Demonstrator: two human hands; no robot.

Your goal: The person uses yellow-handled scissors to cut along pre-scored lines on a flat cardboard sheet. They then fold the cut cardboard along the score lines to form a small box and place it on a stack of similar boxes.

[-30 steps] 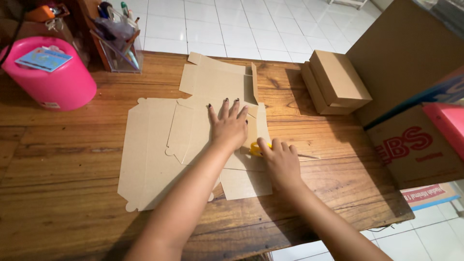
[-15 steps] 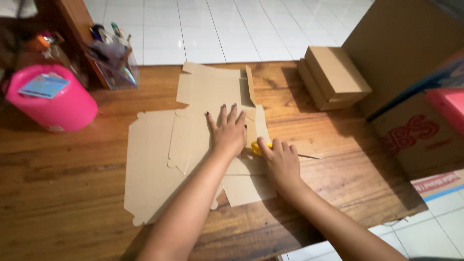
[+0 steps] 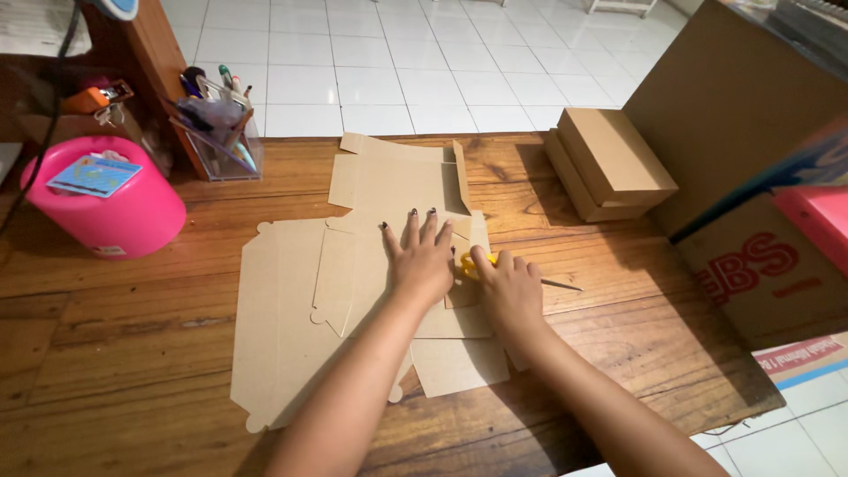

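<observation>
On the wooden table [image 3: 132,353] our left hand [image 3: 422,261] presses flat, fingers spread, on the flattened cardboard sheet [image 3: 371,291], while our right hand [image 3: 508,287] closes round a yellow-handled cutter [image 3: 468,265] beside it.

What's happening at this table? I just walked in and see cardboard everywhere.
A person leans over a wooden table. The left hand presses flat on a die-cut cardboard sheet, fingers spread. The right hand grips a yellow-handled tool at the sheet's edge. Folded boxes are stacked to the right; a pink tub stands to the left.
</observation>
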